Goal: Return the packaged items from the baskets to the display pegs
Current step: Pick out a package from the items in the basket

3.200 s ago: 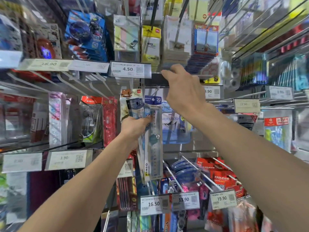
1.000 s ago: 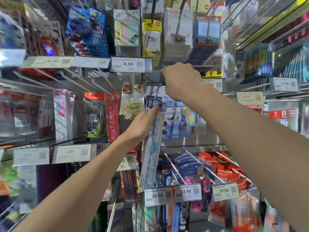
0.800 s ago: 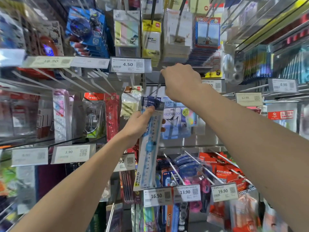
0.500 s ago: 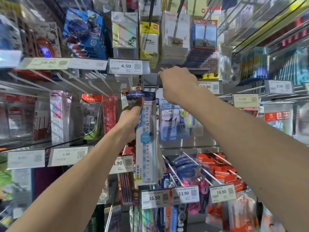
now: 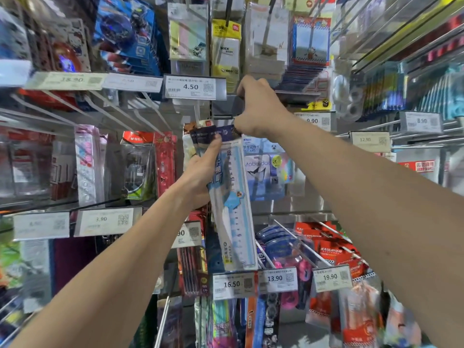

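Under the 4.50 tag (image 5: pixel 194 87), your left hand (image 5: pixel 200 172) grips the ruler pack (image 5: pixel 233 209), long axis hanging down; your right hand (image 5: pixel 258 109), curled at its header, sits nearer the hidden peg, hold unclear

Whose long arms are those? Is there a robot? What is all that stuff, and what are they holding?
No robot here. The camera sits on a person's head and looks forward and down, so you see their own two bare arms, stretched by the wide lens. In front of them, packets hang on metal pegs in a shop, with price labels such as the 4.50 tag and the 16.50 tag. The left hand holds a long ruler pack, thumb on its front. The right hand is curled at the pack's top edge; what it grips is hidden. They are probably hanging the pack up.
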